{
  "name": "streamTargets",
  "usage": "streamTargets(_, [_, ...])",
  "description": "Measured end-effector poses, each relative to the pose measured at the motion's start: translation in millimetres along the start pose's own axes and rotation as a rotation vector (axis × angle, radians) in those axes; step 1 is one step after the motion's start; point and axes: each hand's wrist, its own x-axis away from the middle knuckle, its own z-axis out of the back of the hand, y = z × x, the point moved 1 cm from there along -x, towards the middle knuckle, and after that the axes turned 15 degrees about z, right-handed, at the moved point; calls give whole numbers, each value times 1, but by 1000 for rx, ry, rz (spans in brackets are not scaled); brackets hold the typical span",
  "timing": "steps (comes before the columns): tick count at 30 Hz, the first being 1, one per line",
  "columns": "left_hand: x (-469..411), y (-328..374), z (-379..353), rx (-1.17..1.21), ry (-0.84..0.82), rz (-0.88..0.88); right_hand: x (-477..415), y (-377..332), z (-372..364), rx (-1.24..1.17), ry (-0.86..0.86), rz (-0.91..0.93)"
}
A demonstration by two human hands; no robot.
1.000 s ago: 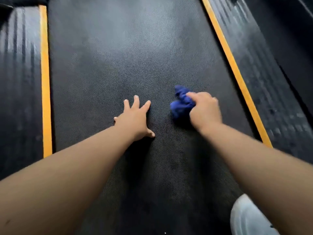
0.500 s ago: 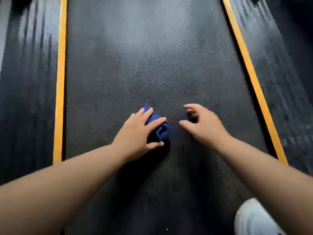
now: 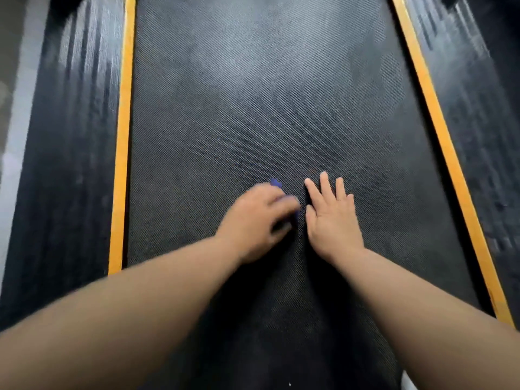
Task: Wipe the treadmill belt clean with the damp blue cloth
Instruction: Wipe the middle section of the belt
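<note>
The blue cloth (image 3: 276, 183) is lying bunched on the treadmill belt (image 3: 253, 94) near its middle, mostly hidden under the blurred left hand (image 3: 253, 220), whose fingers are curling around it. Just beside it, the right hand (image 3: 332, 218) is pressing flat on the belt, fingers straight and slightly spread.

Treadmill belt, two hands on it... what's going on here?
A person is wiping the treadmill belt by hand. Their left hand, blurred in the picture, grips a bunched blue cloth against the middle of the belt and hides most of it; only bits of blue peek out. The right hand lies flat on the belt right beside it, fingers spread, holding nothing.
</note>
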Motion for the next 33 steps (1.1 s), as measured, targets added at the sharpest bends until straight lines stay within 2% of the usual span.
streamTargets(2, [6, 4, -8, -55, -18, -255, 1, 8, 1, 2, -46, 37])
streamTargets(4, [-10, -16, -4, -147, 23, -287, 1, 14, 4, 24, -90, 79])
streamTargets(5, [-20, -30, 0, -191, 69, -208, 2, 15, 5, 34, -106, 87])
streamTargets(6, [-27, -46, 6, -229, 99, -55, 2, 15, 5, 39, -113, 88])
streamTargets(8, [-36, -68, 18, -246, 160, 330, 1, 12, 4, 45, -110, 81])
streamTargets(9, [-38, -67, 21, -205, 185, 462, 1, 11, 4, 45, -105, 72])
streamTargets(10, [-37, -58, 19, -149, 207, 510, 1, 11, 3, 40, -103, 64])
streamTargets(11, [-34, -42, 14, -92, 222, 467, 2, 11, 2, 34, -99, 61])
streamTargets(12, [-29, -24, 7, -43, 196, 343, 3, 11, 2, 29, -84, 66])
streamTargets(15, [-4, 17, -10, -72, 11, -147, 5, 12, 3, 22, -51, 92])
streamTargets(16, [-4, 12, -6, -100, -38, -234, 5, 13, 3, 21, -55, 95])
streamTargets(17, [-10, -2, 1, -123, -46, -240, 6, 14, 2, 24, -58, 98])
streamTargets(19, [-24, -41, 18, -174, 55, -57, 6, 13, 1, 27, -48, 98])
streamTargets(22, [-19, -103, 43, -176, 229, 500, 8, 9, 0, 35, -16, 73])
streamTargets(23, [-12, -106, 45, -158, 248, 622, 9, 6, 0, 33, 4, 63])
streamTargets(24, [-3, -101, 41, -143, 241, 656, 10, 1, -1, 27, 24, 68])
streamTargets(25, [6, -91, 34, -142, 218, 596, 11, -6, -2, 26, 40, 90])
streamTargets(31, [55, -27, 9, -56, -74, -106, -1, -34, -8, 36, 25, 186])
streamTargets(33, [45, -48, 17, -74, -60, -167, -8, -38, -8, 66, 21, 216])
